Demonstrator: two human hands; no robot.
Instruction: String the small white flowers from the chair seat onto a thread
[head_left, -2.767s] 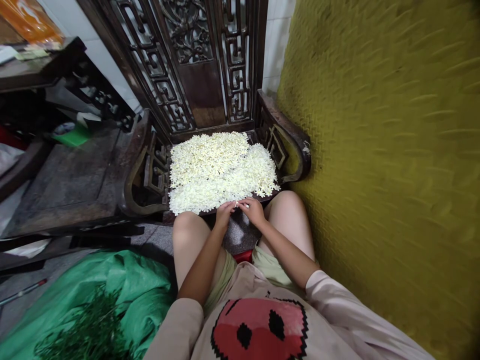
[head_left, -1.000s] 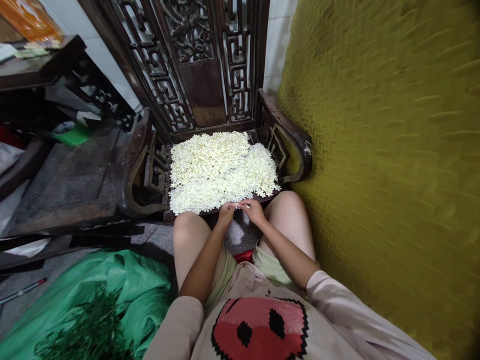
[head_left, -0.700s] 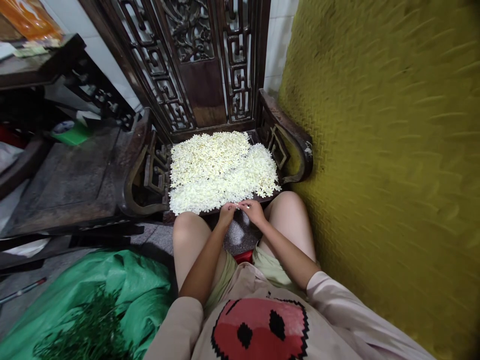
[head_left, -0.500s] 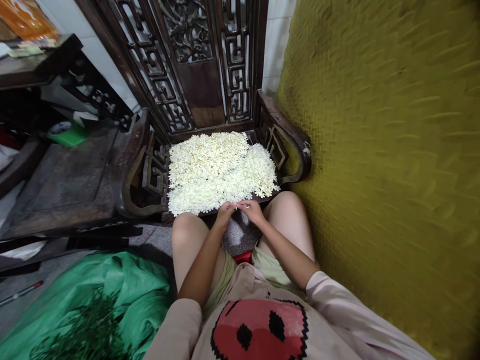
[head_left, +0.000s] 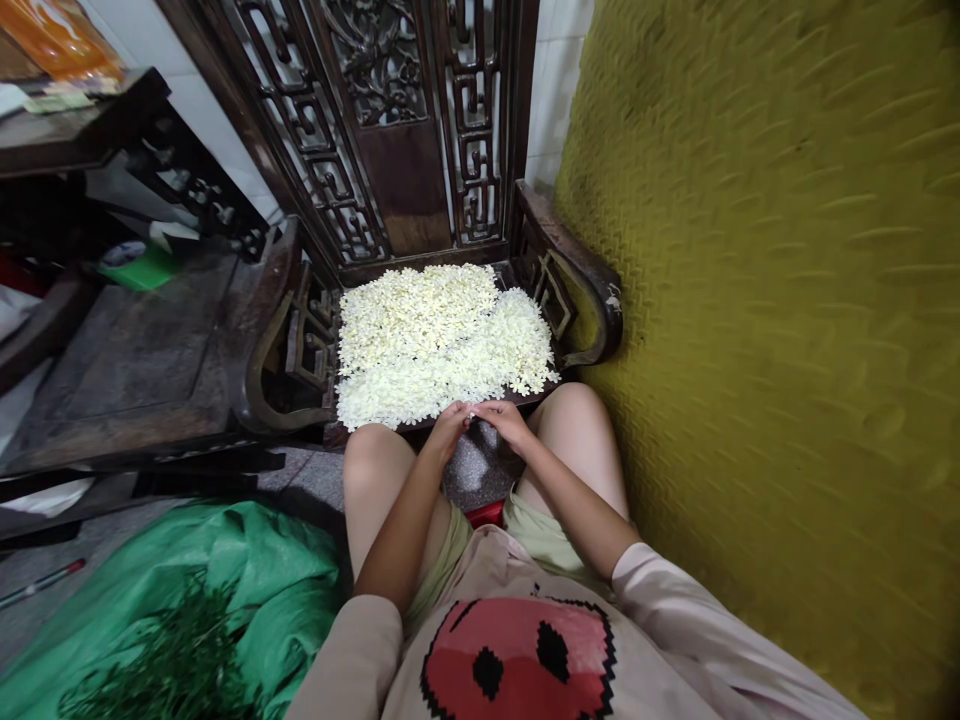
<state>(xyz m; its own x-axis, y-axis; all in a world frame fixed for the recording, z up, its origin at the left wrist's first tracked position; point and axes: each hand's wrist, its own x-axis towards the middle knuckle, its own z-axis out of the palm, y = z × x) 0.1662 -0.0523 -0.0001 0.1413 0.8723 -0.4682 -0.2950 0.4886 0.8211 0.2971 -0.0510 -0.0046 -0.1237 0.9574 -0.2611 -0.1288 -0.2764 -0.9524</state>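
A thick layer of small white and cream flowers (head_left: 420, 320) covers the seat of a dark carved wooden chair (head_left: 405, 185). Just past its front edge, between the knees, my two hands meet at the fingertips. My left hand (head_left: 450, 427) is closed in a pinch, thumb and fingers pressed together. From the other side my right hand (head_left: 507, 421) pinches at the same spot. A tiny white bit, which looks like a small white flower (head_left: 472, 413), shows between the fingertips; the fingers hide most of it.
A dark wooden seat (head_left: 150, 360) with a green tape-like roll (head_left: 139, 265) stands at the left. Below it lies a green sack (head_left: 285, 570) with leafy green stems (head_left: 169, 660). A yellow textured surface (head_left: 765, 330) rises close on the right. The chair's curved armrests flank the flowers.
Both hands stay at the same place, with only slight finger movement at the pinch. A white bit seen in the right hand before is no longer visible there. The flowers look unchanged.
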